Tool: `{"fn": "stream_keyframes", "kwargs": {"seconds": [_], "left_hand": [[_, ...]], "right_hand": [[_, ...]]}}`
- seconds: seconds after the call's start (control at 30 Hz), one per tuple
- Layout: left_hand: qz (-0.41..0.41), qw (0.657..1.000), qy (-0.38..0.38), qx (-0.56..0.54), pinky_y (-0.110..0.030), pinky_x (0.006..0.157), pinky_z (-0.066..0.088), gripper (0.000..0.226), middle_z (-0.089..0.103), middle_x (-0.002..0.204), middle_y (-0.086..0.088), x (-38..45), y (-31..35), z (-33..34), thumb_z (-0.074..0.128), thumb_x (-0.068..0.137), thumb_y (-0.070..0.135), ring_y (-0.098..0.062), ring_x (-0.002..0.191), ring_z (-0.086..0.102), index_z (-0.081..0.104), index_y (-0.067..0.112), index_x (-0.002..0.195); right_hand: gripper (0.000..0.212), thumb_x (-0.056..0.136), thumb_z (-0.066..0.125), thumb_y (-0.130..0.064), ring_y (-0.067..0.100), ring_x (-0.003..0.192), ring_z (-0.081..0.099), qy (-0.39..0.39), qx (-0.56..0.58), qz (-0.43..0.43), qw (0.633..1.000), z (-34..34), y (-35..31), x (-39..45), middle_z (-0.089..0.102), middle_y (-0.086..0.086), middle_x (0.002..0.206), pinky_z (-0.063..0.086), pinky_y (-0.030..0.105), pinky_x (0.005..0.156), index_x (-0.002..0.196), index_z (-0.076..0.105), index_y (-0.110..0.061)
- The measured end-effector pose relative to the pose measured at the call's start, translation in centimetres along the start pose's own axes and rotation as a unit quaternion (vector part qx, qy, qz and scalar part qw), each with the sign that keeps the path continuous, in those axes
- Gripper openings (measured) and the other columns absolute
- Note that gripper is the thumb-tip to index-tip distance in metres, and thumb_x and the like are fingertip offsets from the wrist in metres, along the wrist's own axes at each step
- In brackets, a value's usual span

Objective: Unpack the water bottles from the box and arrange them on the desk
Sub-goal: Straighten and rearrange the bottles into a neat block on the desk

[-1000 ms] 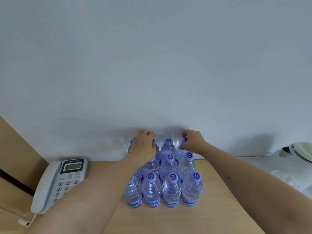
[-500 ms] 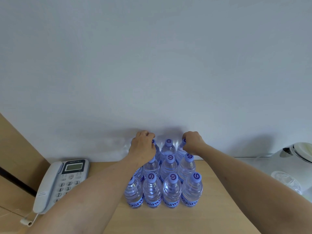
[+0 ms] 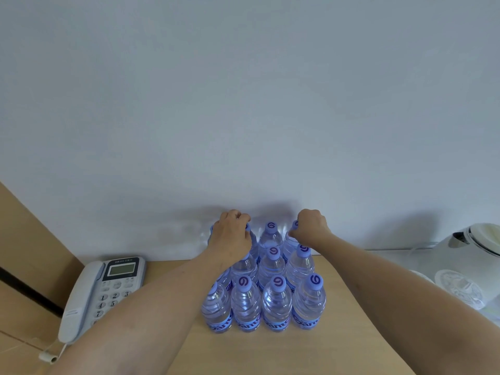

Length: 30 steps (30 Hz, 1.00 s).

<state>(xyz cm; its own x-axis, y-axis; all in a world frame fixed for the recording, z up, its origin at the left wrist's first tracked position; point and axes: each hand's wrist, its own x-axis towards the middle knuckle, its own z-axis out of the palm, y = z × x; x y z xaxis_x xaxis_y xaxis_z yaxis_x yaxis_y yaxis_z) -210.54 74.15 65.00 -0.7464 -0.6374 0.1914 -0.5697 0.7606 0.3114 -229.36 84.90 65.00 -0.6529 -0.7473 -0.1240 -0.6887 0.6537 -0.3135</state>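
Almost nothing has moved over the last second: both hands stay on the back row of the bottle block (image 3: pixel 266 280), just edged a touch closer to the wall, and no bottle has shifted visibly. Left hand (image 3: pixel 232 236) is curled over the caps at the back left corner of the block, apparently gripping a neck, though the fingers hide which bottle. Right hand (image 3: pixel 311 230) is curled round the neck of the back right bottle (image 3: pixel 292 231). My read: this is final squaring of the last row, not a new pick; the box is not in view, so I cannot tell if any bottles remain in it. The bottles stand upright in a tight grid, rows touching, near the middle of the tabletop (image 3: pixel 270 353) and running towards its far edge by the wall. Clear ribbed plastic, full, blue label bands low down, lilac caps with a dark swirl logo. Phone (image 3: pixel 100 290) sits at the left edge, white kettle (image 3: pixel 470 255) off to the right, both well apart from the block.
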Motion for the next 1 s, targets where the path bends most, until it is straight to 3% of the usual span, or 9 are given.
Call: {"fn": "stream_keyframes", "kwargs": {"seconds": [0.37, 0.43, 0.53, 0.6, 0.63, 0.67, 0.8, 0.87, 1.0], "left_hand": [[-0.008, 1.0, 0.005, -0.007, -0.039, 0.097, 0.042, 0.037, 0.05, 0.126, -0.004, -0.1, -0.4, -0.3, 0.05, 0.09, 0.016, -0.025, 0.119, 0.042, 0.055, 0.015, 0.126], [-0.009, 1.0, 0.007, -0.009, -0.039, 0.098, 0.042, 0.037, 0.05, 0.127, -0.004, 0.0, -0.4, -0.3, 0.05, 0.09, 0.016, -0.025, 0.119, 0.041, 0.055, 0.015, 0.126], [-0.009, 1.0, 0.011, -0.011, -0.039, 0.097, 0.042, 0.037, 0.05, 0.128, -0.005, 0.1, -0.5, -0.1, 0.051, 0.09, 0.016, -0.025, 0.119, 0.042, 0.055, 0.015, 0.127], [-0.008, 1.0, 0.013, -0.011, -0.038, 0.095, 0.043, 0.037, 0.05, 0.127, -0.005, 0.1, -0.5, -0.1, 0.051, 0.089, 0.016, -0.025, 0.118, 0.043, 0.055, 0.015, 0.126], [-0.008, 1.0, 0.015, -0.011, -0.037, 0.094, 0.043, 0.037, 0.051, 0.127, -0.005, 0.0, -0.6, -0.1, 0.051, 0.089, 0.016, -0.025, 0.117, 0.043, 0.055, 0.015, 0.126], [-0.008, 1.0, 0.017, -0.01, -0.037, 0.094, 0.043, 0.037, 0.051, 0.127, -0.005, -0.1, -0.7, -0.1, 0.052, 0.089, 0.016, -0.025, 0.117, 0.043, 0.055, 0.014, 0.126], [-0.015, 1.0, 0.023, -0.011, -0.037, 0.095, 0.042, 0.037, 0.052, 0.126, -0.005, -0.5, -1.5, -0.4, 0.052, 0.089, 0.016, -0.026, 0.117, 0.043, 0.055, 0.016, 0.126], [-0.018, 0.999, 0.024, -0.013, -0.037, 0.095, 0.042, 0.037, 0.052, 0.124, -0.006, -0.6, -2.0, -0.6, 0.051, 0.088, 0.016, -0.026, 0.116, 0.043, 0.055, 0.016, 0.125], [-0.02, 0.999, 0.024, -0.019, -0.038, 0.095, 0.042, 0.037, 0.051, 0.125, -0.005, -0.7, -2.3, -0.6, 0.051, 0.088, 0.016, -0.026, 0.116, 0.044, 0.055, 0.016, 0.126]], "right_hand": [[0.024, 0.077, 0.054, -0.004, 0.017, 0.056, 0.032, -0.033, -0.012, -0.012, 0.999, -1.1, -0.1, -0.5, 0.037, 0.003, 0.062, 0.025, 0.024, 0.044, 0.061, 0.037, -0.011], [0.028, 0.076, 0.062, -0.01, 0.018, 0.057, 0.037, -0.033, -0.029, -0.012, 0.999, -1.4, -0.4, -0.8, 0.04, 0.002, 0.064, 0.028, 0.024, 0.045, 0.063, 0.038, -0.012], [0.028, 0.074, 0.071, -0.02, 0.023, 0.065, 0.051, 0.027, -0.076, -0.036, 0.996, -1.9, -2.0, -1.3, 0.052, 0.003, 0.074, 0.035, 0.027, 0.05, 0.065, 0.044, -0.016], [0.015, 0.079, 0.068, -0.025, 0.027, 0.077, 0.057, 0.059, -0.076, -0.08, 0.992, -1.9, -3.5, -1.0, 0.062, 0.005, 0.089, 0.04, 0.029, 0.057, 0.08, 0.059, -0.014], [0.019, 0.082, 0.067, -0.031, 0.028, 0.083, 0.059, 0.055, -0.062, -0.096, 0.992, -1.7, -4.1, -0.8, 0.063, 0.006, 0.094, 0.043, 0.03, 0.062, 0.09, 0.063, -0.014], [0.026, 0.085, 0.066, -0.038, 0.028, 0.086, 0.06, 0.044, -0.051, -0.108, 0.992, -1.3, -4.6, -0.6, 0.062, 0.005, 0.094, 0.044, 0.031, 0.064, 0.092, 0.063, -0.013], [0.047, 0.085, 0.067, -0.047, 0.025, 0.068, 0.052, -0.001, -0.052, -0.095, 0.994, 0.2, -5.4, -0.3, 0.045, -0.001, 0.064, 0.038, 0.03, 0.056, 0.06, 0.042, -0.018], [0.048, 0.086, 0.069, -0.041, 0.024, 0.063, 0.049, 0.003, -0.057, -0.087, 0.995, 0.5, -5.7, -0.3, 0.043, 0.001, 0.06, 0.038, 0.029, 0.054, 0.057, 0.039, -0.016], [0.044, 0.082, 0.065, -0.013, 0.023, 0.056, 0.035, -0.01, -0.087, -0.093, 0.992, 0.2, -6.7, -0.8, 0.032, 0.003, 0.056, 0.023, 0.026, 0.043, 0.055, 0.031, -0.014]]}}
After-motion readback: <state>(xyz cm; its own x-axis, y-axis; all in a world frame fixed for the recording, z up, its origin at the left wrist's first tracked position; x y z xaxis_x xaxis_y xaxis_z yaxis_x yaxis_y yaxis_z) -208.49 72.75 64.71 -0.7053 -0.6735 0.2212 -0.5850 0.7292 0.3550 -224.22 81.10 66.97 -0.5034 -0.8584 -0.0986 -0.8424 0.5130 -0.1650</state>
